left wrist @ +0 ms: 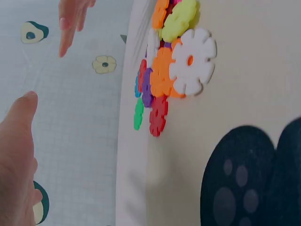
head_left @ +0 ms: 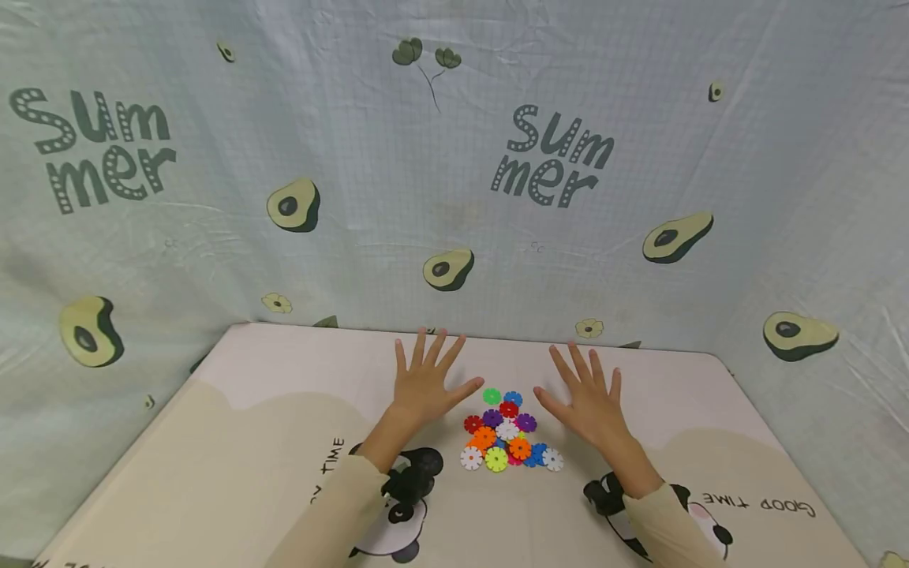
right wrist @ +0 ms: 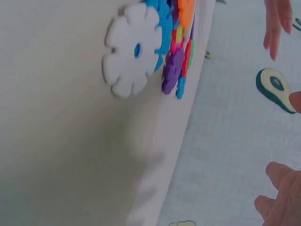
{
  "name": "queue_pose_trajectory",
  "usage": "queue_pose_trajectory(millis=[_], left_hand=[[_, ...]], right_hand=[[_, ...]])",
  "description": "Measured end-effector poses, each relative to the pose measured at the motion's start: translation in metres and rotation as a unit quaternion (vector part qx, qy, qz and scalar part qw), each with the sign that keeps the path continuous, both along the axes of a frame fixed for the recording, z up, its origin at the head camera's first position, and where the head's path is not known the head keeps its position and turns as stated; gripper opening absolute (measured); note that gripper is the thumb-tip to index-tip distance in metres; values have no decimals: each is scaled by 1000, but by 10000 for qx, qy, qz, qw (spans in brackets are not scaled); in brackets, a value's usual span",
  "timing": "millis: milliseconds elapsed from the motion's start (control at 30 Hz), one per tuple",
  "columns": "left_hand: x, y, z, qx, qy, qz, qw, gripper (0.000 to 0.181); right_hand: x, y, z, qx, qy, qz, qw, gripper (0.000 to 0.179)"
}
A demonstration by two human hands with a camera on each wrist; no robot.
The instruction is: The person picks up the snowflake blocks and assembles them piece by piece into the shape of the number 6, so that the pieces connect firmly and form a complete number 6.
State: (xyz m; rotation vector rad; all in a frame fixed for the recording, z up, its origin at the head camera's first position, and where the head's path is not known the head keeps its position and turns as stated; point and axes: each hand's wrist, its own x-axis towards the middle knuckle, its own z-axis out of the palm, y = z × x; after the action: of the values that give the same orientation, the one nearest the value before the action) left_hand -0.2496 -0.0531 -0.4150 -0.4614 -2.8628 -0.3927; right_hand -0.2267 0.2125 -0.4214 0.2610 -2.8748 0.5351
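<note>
In the head view my left hand (head_left: 420, 390) is held over the table with its fingers spread, left of a pile of colourful notched plastic discs (head_left: 507, 430). My right hand (head_left: 591, 404) mirrors it on the pile's right side, fingers fanned out and nothing in them. The discs overlap one another in white, orange, red, purple, blue, green and yellow. A white disc (left wrist: 193, 61) with an orange spot at its hole lies nearest in the left wrist view. Another white disc (right wrist: 131, 50), beside blue ones, fills the near end of the pile in the right wrist view.
The table (head_left: 270, 442) has a pale cover printed with pandas and lettering. Its far edge meets a hanging cloth (head_left: 369, 237) with avocado and "summer" prints, which also runs down both sides.
</note>
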Motion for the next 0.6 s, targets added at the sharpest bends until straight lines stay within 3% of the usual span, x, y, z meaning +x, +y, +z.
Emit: queue_pose_trajectory(millis=[300, 600], left_hand=[[12, 8, -1, 76, 279, -442, 9986, 77], [25, 11, -11, -316, 546, -752, 9952, 76]], right_hand=[[14, -8, 0, -122, 124, 296, 9994, 77], [22, -11, -9, -112, 148, 482, 9987, 77]])
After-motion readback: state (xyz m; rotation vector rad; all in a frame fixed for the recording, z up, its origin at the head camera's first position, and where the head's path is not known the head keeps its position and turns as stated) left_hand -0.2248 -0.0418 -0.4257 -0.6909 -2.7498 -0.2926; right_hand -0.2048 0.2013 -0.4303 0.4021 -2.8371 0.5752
